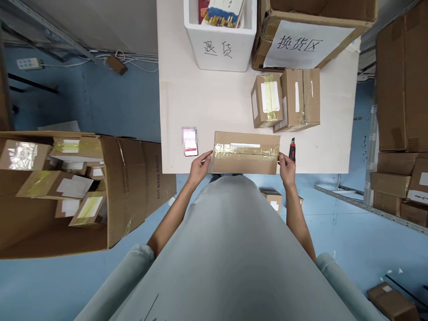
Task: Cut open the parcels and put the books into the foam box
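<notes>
Head view, long carton: here it is, the long cardboard carton [245, 164], lying at the near edge of the pale table [214, 100], centre of the frame, shiny tape running its length and a white strip on top.
Left hand: the left hand [199, 166] is at the carton's left end, fingers stretched, tips right by the edge; whether they grip it, I cannot tell.
Right hand: and the right hand [287, 169] has the opposite end, thumb and fingers pinching the edge.
Knife: just beside that hand, a red-and-black utility knife [292, 150].
Phone: left of the carton, a smartphone [191, 150], screen lit, its top blurred out.
Parcel pair: right of centre, a small taped box [265, 111] sits against a larger brown box [310, 98].
Top of the frame: a white bin [220, 49] lettered 退货 holds books [222, 18]; next to it, an open cardboard box [321, 21] wears a paper sign [304, 44] reading 换货区.
Left side: a big open carton [132, 187], printed LIVING ROOM LIFE, holds several taped parcels [43, 183].
Right side: more brown boxes [389, 183] stacked at a metal rack.
</notes>
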Action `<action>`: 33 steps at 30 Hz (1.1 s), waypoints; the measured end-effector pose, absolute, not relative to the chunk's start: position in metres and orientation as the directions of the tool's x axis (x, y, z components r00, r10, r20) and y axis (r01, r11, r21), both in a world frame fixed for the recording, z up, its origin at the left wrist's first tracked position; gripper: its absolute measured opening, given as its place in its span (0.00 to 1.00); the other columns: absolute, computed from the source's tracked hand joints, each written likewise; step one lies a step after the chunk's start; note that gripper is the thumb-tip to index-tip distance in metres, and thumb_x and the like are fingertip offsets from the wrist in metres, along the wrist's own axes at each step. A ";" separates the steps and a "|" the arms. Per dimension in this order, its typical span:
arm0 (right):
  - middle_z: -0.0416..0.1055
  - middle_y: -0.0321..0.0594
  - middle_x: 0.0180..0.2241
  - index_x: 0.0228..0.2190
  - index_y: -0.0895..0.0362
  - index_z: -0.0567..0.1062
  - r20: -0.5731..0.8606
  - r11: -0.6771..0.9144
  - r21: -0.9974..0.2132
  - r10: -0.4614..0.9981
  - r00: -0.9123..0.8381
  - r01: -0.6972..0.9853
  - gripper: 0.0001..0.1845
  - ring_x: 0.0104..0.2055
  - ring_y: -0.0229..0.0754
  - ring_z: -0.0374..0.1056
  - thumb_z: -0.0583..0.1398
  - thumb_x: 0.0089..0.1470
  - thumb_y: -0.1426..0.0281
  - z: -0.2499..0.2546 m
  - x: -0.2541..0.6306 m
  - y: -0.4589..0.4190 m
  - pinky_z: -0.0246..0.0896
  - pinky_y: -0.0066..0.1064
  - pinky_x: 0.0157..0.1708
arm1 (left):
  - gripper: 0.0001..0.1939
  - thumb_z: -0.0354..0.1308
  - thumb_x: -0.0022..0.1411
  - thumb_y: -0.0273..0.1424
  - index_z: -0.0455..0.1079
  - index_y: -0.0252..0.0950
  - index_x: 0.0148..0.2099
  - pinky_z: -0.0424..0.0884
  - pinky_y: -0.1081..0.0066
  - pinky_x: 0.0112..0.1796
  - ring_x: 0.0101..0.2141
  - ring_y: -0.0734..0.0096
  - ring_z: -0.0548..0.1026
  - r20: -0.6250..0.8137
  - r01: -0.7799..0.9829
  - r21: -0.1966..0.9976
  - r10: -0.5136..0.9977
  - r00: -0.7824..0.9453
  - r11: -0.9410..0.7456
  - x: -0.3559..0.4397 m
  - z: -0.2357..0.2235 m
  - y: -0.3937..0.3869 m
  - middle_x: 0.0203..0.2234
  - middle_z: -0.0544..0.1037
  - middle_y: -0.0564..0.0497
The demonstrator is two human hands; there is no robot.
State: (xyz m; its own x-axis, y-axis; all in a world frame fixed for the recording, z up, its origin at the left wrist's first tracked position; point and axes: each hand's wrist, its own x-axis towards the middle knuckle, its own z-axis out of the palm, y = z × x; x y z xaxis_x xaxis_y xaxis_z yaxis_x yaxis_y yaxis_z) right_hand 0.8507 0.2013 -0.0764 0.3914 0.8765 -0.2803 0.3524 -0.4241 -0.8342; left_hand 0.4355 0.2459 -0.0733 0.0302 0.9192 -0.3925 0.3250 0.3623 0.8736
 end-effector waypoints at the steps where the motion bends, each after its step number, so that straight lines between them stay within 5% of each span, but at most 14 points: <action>1: 0.83 0.54 0.57 0.57 0.55 0.84 -0.298 -0.442 -0.832 0.865 0.404 0.334 0.37 0.58 0.58 0.77 0.58 0.66 0.39 -0.081 0.853 0.194 0.74 0.55 0.62 | 0.27 0.60 0.74 0.43 0.80 0.37 0.68 0.76 0.50 0.68 0.67 0.48 0.79 -0.415 0.339 0.860 0.909 0.030 0.381 0.431 -0.078 0.240 0.65 0.83 0.41; 10: 0.81 0.52 0.59 0.61 0.52 0.80 -0.460 -0.556 -0.774 0.822 0.336 0.302 0.40 0.59 0.58 0.75 0.67 0.49 0.50 -0.108 0.830 0.147 0.71 0.59 0.62 | 0.47 0.70 0.58 0.31 0.67 0.41 0.80 0.76 0.43 0.67 0.68 0.41 0.76 -0.552 0.403 0.778 0.830 0.075 0.482 0.428 -0.108 0.209 0.72 0.76 0.38; 18: 0.85 0.43 0.43 0.42 0.52 0.83 -0.464 -0.551 -0.817 0.804 0.371 0.173 0.25 0.51 0.57 0.76 0.68 0.49 0.48 -0.082 0.814 0.158 0.72 0.53 0.60 | 0.31 0.71 0.62 0.38 0.81 0.43 0.68 0.73 0.49 0.70 0.76 0.41 0.66 -0.467 0.305 0.861 0.870 0.159 0.406 0.441 -0.084 0.221 0.79 0.65 0.43; 22: 0.85 0.45 0.52 0.51 0.52 0.84 -0.332 -0.432 -0.877 0.862 0.384 0.212 0.27 0.58 0.57 0.77 0.66 0.61 0.46 -0.051 0.816 0.167 0.71 0.50 0.64 | 0.30 0.71 0.68 0.48 0.82 0.40 0.67 0.74 0.53 0.70 0.79 0.41 0.61 -0.440 0.233 0.883 0.892 0.102 0.408 0.436 -0.061 0.232 0.81 0.61 0.43; 26: 0.84 0.53 0.56 0.60 0.57 0.82 -0.233 -0.399 -0.872 0.847 0.478 0.282 0.38 0.59 0.58 0.78 0.64 0.63 0.42 -0.046 0.810 0.191 0.71 0.50 0.65 | 0.28 0.67 0.73 0.51 0.82 0.40 0.66 0.75 0.51 0.69 0.76 0.43 0.66 -0.406 0.273 0.886 0.912 0.064 0.375 0.437 -0.057 0.250 0.78 0.66 0.41; 30: 0.85 0.55 0.50 0.49 0.58 0.84 -0.265 -0.445 -0.817 0.854 0.447 0.367 0.40 0.54 0.59 0.78 0.59 0.63 0.35 -0.064 0.800 0.216 0.73 0.51 0.63 | 0.34 0.64 0.74 0.54 0.78 0.39 0.70 0.78 0.49 0.65 0.63 0.46 0.80 -0.466 0.270 0.863 0.880 0.093 0.428 0.445 -0.074 0.261 0.68 0.79 0.38; 33: 0.85 0.54 0.52 0.49 0.56 0.84 -0.265 -0.448 -0.795 0.862 0.431 0.408 0.40 0.56 0.59 0.77 0.57 0.64 0.34 -0.072 0.798 0.219 0.73 0.52 0.63 | 0.39 0.63 0.74 0.56 0.72 0.36 0.75 0.78 0.51 0.63 0.60 0.48 0.82 -0.497 0.241 0.849 0.865 0.064 0.470 0.448 -0.086 0.258 0.65 0.81 0.35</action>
